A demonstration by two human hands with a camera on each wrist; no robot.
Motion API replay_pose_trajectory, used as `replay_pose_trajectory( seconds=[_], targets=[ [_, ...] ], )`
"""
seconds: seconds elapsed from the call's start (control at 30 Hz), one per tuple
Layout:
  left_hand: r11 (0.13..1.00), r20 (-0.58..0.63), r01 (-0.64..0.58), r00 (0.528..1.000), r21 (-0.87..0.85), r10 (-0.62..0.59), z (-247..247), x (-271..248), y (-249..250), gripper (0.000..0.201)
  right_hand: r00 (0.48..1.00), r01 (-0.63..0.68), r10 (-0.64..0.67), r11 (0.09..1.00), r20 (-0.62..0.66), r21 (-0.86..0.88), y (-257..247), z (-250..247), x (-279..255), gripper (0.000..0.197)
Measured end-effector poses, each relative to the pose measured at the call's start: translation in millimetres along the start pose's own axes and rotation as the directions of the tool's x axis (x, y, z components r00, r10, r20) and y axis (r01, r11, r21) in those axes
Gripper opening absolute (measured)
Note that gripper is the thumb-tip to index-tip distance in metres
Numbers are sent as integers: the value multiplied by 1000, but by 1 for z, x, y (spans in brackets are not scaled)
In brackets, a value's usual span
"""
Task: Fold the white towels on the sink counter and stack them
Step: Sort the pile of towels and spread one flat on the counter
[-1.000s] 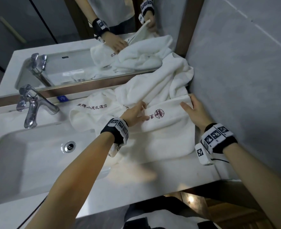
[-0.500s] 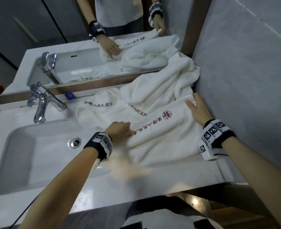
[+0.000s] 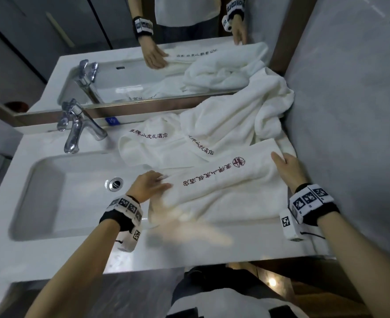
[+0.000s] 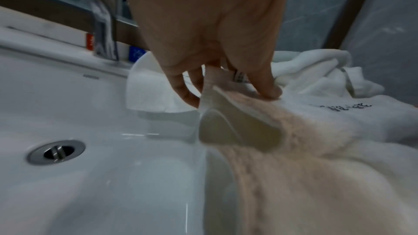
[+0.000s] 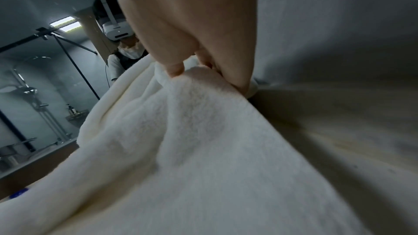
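A white towel (image 3: 223, 182) with dark red lettering lies stretched across the counter to the right of the basin. My left hand (image 3: 154, 183) pinches its left end at the basin's edge; in the left wrist view the fingers (image 4: 267, 87) press into the cloth (image 4: 316, 131). My right hand (image 3: 284, 165) pinches the right end close to the wall, and thumb and fingers meet on the towel's (image 5: 192, 149) edge in the right wrist view. Two more white towels lie behind: a flat lettered towel (image 3: 148, 148) and a crumpled towel (image 3: 235, 118) in the corner.
The sink basin (image 3: 58, 198) with its drain (image 3: 116, 183) takes up the left half of the counter, and a chrome faucet (image 3: 75, 131) stands behind it. A mirror (image 3: 132, 72) runs along the back. A grey wall (image 3: 350, 111) bounds the right side.
My left hand has drawn the towel's left end leftward and nearer to me, stretching the towel out long. My right hand has kept hold of the right end by the wall.
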State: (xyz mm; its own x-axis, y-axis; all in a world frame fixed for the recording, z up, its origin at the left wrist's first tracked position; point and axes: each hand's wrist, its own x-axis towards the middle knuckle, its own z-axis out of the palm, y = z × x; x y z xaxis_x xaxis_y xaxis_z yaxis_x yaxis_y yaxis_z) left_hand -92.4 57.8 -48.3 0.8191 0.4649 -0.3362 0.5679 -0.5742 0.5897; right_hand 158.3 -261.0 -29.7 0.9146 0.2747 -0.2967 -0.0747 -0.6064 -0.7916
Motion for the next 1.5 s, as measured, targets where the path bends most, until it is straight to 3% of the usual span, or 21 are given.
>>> replay_pose_trajectory(
  seconds=[0.13,0.27,0.43,0.53,0.7,0.8,0.9,1.0,1.07,1.27,1.43,1.5],
  targets=[
    [985,-66,-16,998,-171,5,10,-28,-5,25,1000,-2,2,1000,-12,13,9,2,-16,31],
    [983,-113,9,993,-182,-30,23,-44,-1,24,995,79,-78,997,-54,22,6,-1,-28,28],
    [1000,-169,-18,986,-17,15,36,-66,6,15,979,167,-161,985,-122,35,-2,-1,-38,30],
    [999,-187,-26,982,48,35,41,-80,7,36,975,180,-175,983,-134,24,-3,-1,-42,31],
    [957,-152,-166,967,239,205,43,-89,2,34,980,160,-154,986,-123,42,3,-1,-48,28],
    [981,-157,-159,972,111,175,46,-83,-2,37,984,142,-132,986,-117,82,9,-1,-53,24],
    [999,-159,-39,987,-30,33,44,-77,-8,46,988,112,-99,987,-115,112,10,-3,-61,26],
    [996,-111,-17,994,-85,7,43,-77,-17,35,989,95,-81,990,-120,109,10,-6,-73,26],
    [972,-121,-57,992,-227,30,41,-81,-21,16,987,99,-86,991,-136,92,10,-8,-81,23],
    [841,-229,-110,973,-529,-17,19,-82,-13,24,973,156,-150,988,-176,20,7,-20,-104,23],
    [860,-191,-201,974,-469,123,-26,-87,24,22,933,274,-254,961,-255,45,-21,-38,-117,21],
    [848,-218,-232,966,-477,141,-57,-91,41,19,902,344,-289,930,-321,130,-42,-53,-118,15]
  ],
)
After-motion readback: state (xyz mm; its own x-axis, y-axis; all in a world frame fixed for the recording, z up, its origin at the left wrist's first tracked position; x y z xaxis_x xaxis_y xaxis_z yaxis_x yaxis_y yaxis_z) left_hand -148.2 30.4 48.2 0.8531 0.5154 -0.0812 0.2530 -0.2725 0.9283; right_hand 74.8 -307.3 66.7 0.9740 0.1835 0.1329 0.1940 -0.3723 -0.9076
